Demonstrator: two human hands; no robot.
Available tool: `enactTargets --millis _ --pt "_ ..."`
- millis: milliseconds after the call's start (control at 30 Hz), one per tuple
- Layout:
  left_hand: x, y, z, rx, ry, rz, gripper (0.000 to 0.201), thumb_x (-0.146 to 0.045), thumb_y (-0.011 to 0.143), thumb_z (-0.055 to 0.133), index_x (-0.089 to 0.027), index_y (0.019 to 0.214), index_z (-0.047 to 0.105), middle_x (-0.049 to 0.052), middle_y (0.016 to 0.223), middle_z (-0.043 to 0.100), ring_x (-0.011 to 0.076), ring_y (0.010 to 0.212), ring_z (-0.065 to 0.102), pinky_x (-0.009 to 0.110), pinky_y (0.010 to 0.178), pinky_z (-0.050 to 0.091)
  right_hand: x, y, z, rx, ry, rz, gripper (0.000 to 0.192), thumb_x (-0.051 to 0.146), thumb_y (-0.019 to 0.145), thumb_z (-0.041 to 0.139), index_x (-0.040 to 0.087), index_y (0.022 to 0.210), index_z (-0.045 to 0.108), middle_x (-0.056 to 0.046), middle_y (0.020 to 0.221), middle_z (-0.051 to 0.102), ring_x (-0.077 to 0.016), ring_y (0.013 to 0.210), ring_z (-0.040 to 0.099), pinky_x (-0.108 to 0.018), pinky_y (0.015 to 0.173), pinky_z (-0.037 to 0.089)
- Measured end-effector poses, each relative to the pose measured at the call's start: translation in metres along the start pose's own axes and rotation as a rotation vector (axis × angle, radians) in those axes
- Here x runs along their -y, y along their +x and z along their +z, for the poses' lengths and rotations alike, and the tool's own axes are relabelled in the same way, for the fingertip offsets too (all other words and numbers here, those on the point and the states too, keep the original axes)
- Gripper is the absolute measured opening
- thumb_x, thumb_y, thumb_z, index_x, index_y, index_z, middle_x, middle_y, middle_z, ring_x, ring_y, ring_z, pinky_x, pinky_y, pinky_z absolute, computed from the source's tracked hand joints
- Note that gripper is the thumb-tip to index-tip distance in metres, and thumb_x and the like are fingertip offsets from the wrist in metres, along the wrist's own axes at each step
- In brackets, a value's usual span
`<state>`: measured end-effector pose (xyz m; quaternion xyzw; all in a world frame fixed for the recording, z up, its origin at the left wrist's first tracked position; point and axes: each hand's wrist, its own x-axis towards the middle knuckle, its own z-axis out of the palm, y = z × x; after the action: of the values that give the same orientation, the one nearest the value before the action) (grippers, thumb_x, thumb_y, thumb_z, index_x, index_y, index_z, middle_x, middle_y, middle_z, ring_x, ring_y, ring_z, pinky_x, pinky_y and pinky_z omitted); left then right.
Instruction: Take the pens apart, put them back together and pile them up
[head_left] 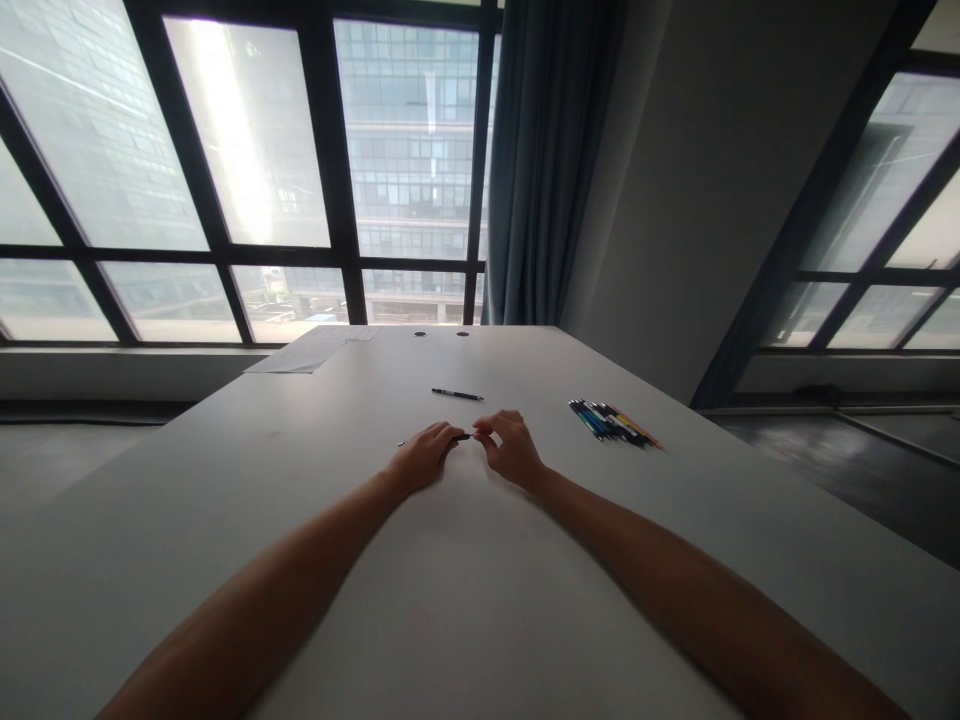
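Over the middle of the white table, my left hand (424, 455) is closed around a thin dark pen (465, 437). One end of the pen shows past the thumb, and its other end sticks out at the left of the hand. The fingers of my right hand (512, 447) are pinched together at the pen's right end; whether a small separate part is between them is too small to tell. Another black pen (457, 394) lies just beyond my hands. To the right is a loose pile of pens and pencils (611, 424) in blue, black, yellow and red.
White paper sheets (300, 350) lie at the table's far left edge. Two round dark grommets (420, 334) sit near the far end of the white table (405, 640). Behind it stand large windows, a blue curtain (547, 160) and a grey pillar.
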<state>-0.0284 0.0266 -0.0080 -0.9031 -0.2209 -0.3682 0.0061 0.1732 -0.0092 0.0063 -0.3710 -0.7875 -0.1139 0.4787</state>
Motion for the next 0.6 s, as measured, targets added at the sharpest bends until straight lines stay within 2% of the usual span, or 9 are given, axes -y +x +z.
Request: enactTargets --millis 200,400,500,600 --pt "-0.001 0.001 -0.002 -0.016 0.072 0.083 0.023 -0.018 0.097 0.039 -0.018 0.115 0.055 0.008 0.095 0.063 0.0199 0.091 0.059 0.035 0.08 0.053 0.001 0.001 0.0 0.014 0.076 -0.032 0.011 0.013 0.083 0.057 0.021 0.088 0.062 -0.002 0.074 0.066 -0.0187 0.073 0.058 -0.037 0.078 0.044" --pt "-0.001 0.001 -0.002 -0.007 0.078 0.094 0.025 -0.016 0.096 0.04 -0.019 0.117 0.053 0.008 0.097 0.062 0.0199 0.093 0.059 0.035 0.081 0.053 0.007 0.002 0.002 0.023 0.096 -0.011 0.011 0.012 0.084 0.054 0.022 0.085 0.059 -0.002 0.073 0.064 -0.0185 0.073 0.057 -0.035 0.075 0.043" --pt "0.0 0.001 -0.001 -0.008 0.072 0.04 0.024 -0.013 0.095 0.04 -0.018 0.115 0.052 0.008 0.097 0.061 0.0204 0.093 0.058 0.035 0.08 0.053 0.005 0.003 0.002 0.086 0.069 0.009 0.012 0.017 0.084 0.058 0.021 0.096 0.059 -0.003 0.083 0.066 -0.0188 0.077 0.058 -0.036 0.079 0.042" --pt "0.001 0.0 -0.002 -0.057 0.05 -0.064 0.022 -0.012 0.092 0.04 -0.019 0.109 0.052 0.009 0.096 0.06 0.0206 0.091 0.058 0.036 0.079 0.053 -0.009 0.003 -0.004 0.099 -0.04 0.049 0.022 0.024 0.084 0.059 0.019 0.106 0.058 -0.006 0.101 0.065 -0.02 0.086 0.059 -0.037 0.083 0.04"
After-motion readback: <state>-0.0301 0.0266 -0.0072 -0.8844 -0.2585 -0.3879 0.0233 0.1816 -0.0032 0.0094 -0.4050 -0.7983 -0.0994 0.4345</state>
